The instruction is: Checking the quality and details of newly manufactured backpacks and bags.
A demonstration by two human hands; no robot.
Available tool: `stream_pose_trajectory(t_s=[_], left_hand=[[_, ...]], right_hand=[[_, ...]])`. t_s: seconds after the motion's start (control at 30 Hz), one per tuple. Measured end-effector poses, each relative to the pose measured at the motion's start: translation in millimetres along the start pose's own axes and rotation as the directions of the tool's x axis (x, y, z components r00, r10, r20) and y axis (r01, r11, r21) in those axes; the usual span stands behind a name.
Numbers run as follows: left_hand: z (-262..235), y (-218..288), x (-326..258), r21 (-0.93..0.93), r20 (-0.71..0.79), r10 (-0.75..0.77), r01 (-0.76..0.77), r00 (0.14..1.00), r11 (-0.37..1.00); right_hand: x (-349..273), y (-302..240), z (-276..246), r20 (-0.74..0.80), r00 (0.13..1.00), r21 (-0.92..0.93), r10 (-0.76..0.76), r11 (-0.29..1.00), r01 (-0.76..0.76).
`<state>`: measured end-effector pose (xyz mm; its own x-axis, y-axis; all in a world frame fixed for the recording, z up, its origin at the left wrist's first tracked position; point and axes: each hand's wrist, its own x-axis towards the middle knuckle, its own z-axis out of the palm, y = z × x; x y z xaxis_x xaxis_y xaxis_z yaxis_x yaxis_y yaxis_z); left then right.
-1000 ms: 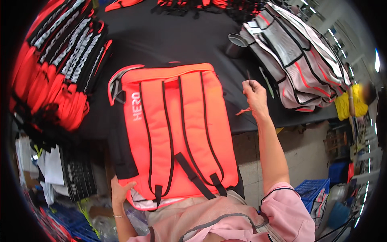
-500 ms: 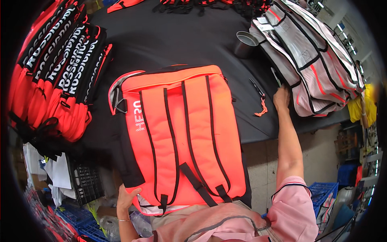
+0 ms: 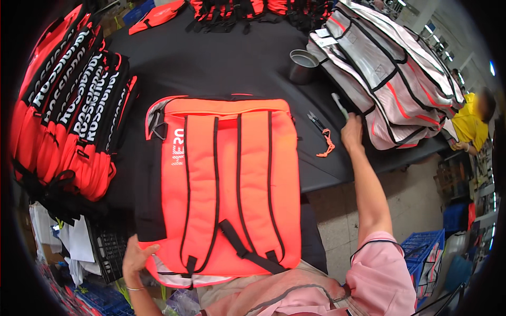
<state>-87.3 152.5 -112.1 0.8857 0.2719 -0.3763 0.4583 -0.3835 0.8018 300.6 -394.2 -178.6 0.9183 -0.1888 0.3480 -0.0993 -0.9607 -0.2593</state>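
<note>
Head view, looking down: the black bench (image 3: 221, 58) takes up most of the frame, and its near edge runs along just past the right hand, with tiled floor below. Free black surface sits above the backpack and to its right, so there's decent room there.

Biggest thing on it is the orange backpack (image 3: 226, 184), lying strap-side up in the middle, its bottom end hanging over the near edge toward the person. On the left there's a stacked row of red-and-black bags (image 3: 68, 121) crowding that side, just beside the backpack. On the right, a pile of grey-and-white bags (image 3: 385, 73) runs off toward the bench corner.

The left hand (image 3: 138, 258) is at the backpack's lower left corner, fingers spread and resting on the fabric edge. The right hand (image 3: 352, 132) reaches up to the grey pile's edge; a white pen-like thing (image 3: 340, 105) sticks up by the fingertips, but can't tell whether the grip is closed on it.

Small stuff: a grey metal cup (image 3: 303, 64), and snips with an orange cord (image 3: 322, 134) just left of the right hand.
</note>
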Motion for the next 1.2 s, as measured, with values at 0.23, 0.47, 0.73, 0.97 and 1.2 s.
stream_pose_trajectory(t_s=[0.23,0.47,0.73,0.97,1.2], left_hand=[[-48,-1,41,0.274,-0.012,0.072,-0.066,0.997,0.96],[-4,8,17,0.577,-0.461,0.186,0.134,0.868,0.805],[92,-124,-85,-0.236,-0.732,-0.154,-0.034,0.664,0.971],[173,-64,-73,-0.927,-0.193,-0.298,-0.074,0.935,0.368],[165,-44,-58,-0.654,-0.405,-0.253,-0.085,0.879,0.752]], right_hand=[[-27,-61,-72,-0.044,0.98,0.462,-0.195,0.866,0.193],[91,-92,-73,-0.225,0.835,0.199,-0.502,0.815,0.544],[144,-154,-43,0.104,0.891,-0.287,-0.443,0.844,0.453],[142,-154,-53,0.125,0.909,-0.277,-0.399,0.865,0.418],[110,-131,-39,0.093,0.904,-0.147,-0.416,0.893,0.426]])
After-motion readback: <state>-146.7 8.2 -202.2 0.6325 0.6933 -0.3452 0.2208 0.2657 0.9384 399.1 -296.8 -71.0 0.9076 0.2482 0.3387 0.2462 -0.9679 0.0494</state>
